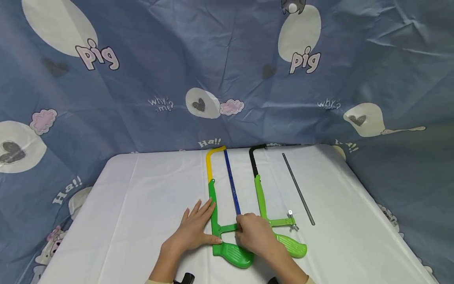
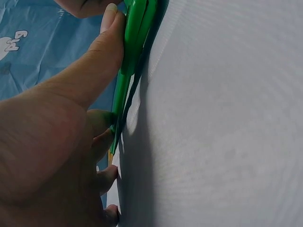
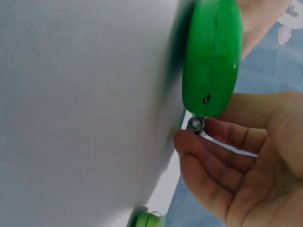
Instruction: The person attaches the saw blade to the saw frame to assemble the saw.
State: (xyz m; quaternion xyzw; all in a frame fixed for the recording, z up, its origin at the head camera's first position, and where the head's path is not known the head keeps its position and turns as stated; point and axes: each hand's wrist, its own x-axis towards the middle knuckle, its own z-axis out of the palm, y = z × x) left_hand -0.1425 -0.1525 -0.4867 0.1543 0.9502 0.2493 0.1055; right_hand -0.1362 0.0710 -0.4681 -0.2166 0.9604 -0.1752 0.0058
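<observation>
A hacksaw with a green handle (image 1: 235, 254), a yellow front frame (image 1: 209, 163) and a blue blade (image 1: 232, 183) lies on the white table. My left hand (image 1: 193, 228) rests on its green frame with spread fingers, the thumb against the handle's top. In the left wrist view, that thumb presses the green handle (image 2: 137, 42). My right hand (image 1: 257, 234) pinches the wing nut at the blade's near end. In the right wrist view, the metal screw end (image 3: 195, 124) shows between the fingertips, just under the handle; the nut's wings are mostly hidden.
To the right lies a second hacksaw with a light green handle (image 1: 292, 246), a black front frame (image 1: 253, 161) and a wing nut (image 1: 293, 227) on its bracket. A loose grey saw blade (image 1: 298, 189) lies further right. A blue printed cloth (image 1: 227, 71) hangs behind the table.
</observation>
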